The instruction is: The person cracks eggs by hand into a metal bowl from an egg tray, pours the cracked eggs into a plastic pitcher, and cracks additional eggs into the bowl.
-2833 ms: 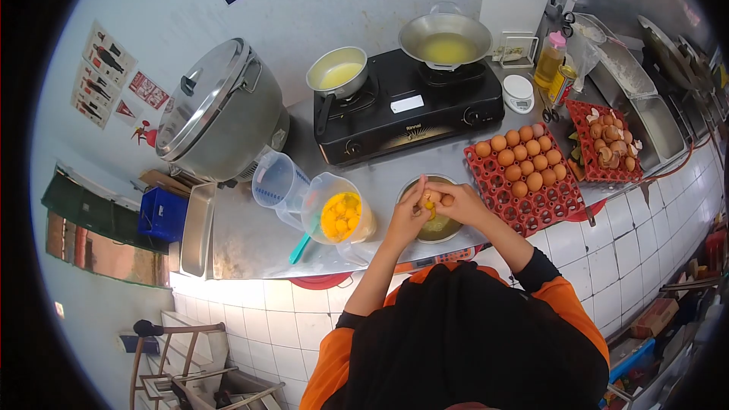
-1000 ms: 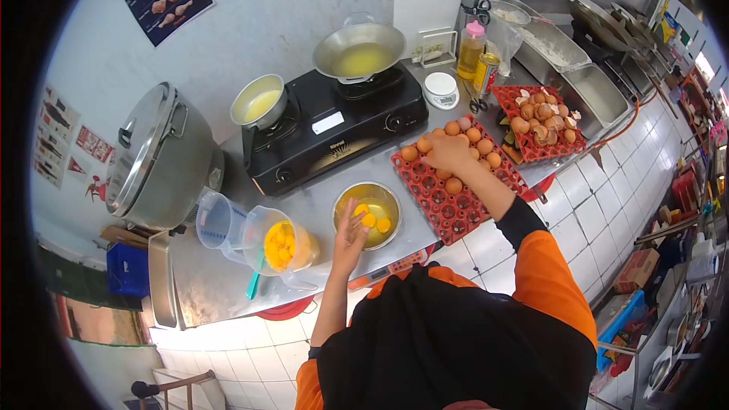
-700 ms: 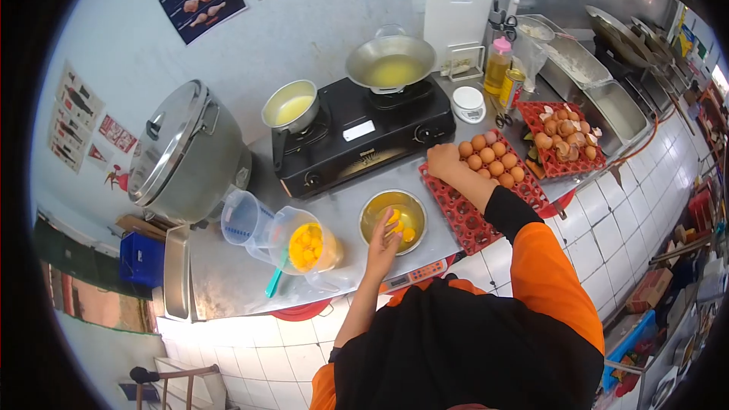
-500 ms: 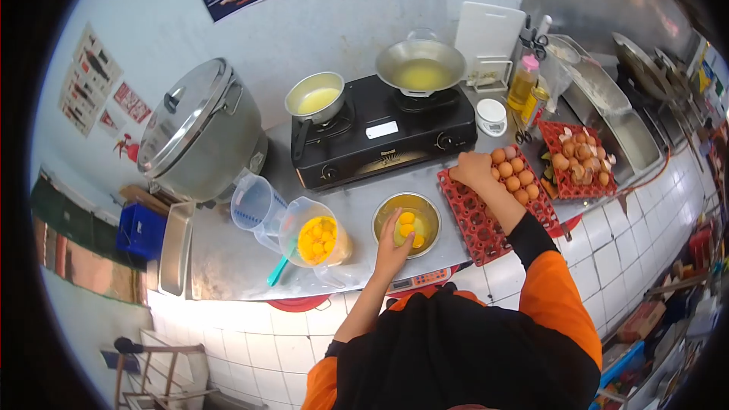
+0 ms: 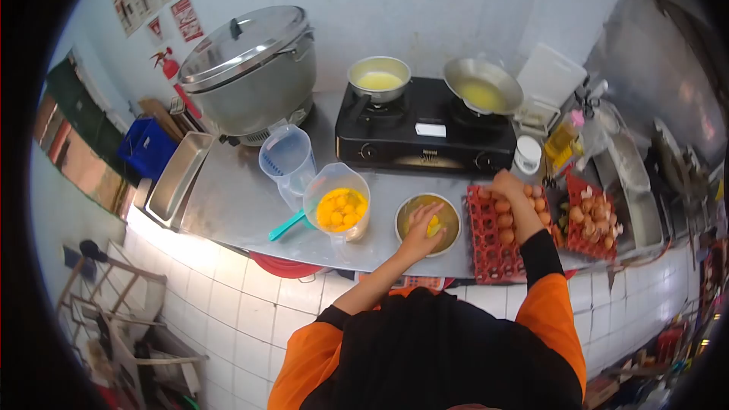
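Note:
My left hand (image 5: pixel 420 234) reaches into a round metal bowl (image 5: pixel 399 240), thumb and fingers apart around a yellow egg yolk (image 5: pixel 433 226) lying in clear egg white. Part of the bowl's contents is hidden under that hand. My right hand (image 5: pixel 507 184) is over the far side of a red egg tray (image 5: pixel 486 247), its fingers curled down; what they hold, if anything, is hidden. Brown eggs (image 5: pixel 505 220) sit in the tray's right part, beside my right forearm. Left of the bowl stands a clear measuring jug (image 5: pixel 315 191) with many yolks (image 5: pixel 342 209) in it.
A second jug (image 5: pixel 287 153) and a turquoise-handled utensil (image 5: pixel 287 229) are at the left. Behind stand a black gas stove (image 5: pixel 425 148) with two pans, and a large steel cooker (image 5: pixel 254 76). Another red tray (image 5: pixel 581 235) holds eggshells (image 5: pixel 594 216). A white scale (image 5: pixel 528 154) is near the stove.
The view has swung to the right-hand tilt, shifting everything. My left hand has moved from the bowl's rim further over its inside, covering more yolks. My right hand stays at the egg tray.

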`<state>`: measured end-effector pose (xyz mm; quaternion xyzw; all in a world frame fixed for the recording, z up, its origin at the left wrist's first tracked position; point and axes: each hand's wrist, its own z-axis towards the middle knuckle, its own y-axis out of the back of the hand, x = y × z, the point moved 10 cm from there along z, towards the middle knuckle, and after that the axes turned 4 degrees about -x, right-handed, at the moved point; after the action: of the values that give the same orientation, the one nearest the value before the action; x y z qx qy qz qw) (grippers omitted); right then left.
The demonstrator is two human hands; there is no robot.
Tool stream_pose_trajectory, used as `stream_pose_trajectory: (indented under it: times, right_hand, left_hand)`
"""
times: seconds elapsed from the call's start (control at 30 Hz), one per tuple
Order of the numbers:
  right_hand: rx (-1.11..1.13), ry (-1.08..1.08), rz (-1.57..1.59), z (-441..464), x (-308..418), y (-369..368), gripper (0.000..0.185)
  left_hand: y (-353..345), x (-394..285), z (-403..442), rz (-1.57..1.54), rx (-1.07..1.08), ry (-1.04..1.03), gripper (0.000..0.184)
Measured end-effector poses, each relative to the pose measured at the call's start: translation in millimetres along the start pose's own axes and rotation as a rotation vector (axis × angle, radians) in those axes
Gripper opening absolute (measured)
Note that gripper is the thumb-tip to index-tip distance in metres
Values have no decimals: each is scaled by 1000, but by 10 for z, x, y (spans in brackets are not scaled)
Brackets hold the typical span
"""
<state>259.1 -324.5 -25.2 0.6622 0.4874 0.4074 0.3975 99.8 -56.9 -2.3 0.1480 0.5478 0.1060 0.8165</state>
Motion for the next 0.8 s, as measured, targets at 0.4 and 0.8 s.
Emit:
stream_pose_trajectory:
  times: [0.4, 0.8]
  right_hand:
    - [-198, -21, -605, 134, 644, -71, 24]
    - [-149, 95, -598, -13, 694, 99, 52]
  left_hand:
    - [-9, -7, 5, 22, 9, -13, 49]
    - [225, 151, -97, -1, -20, -7, 44]
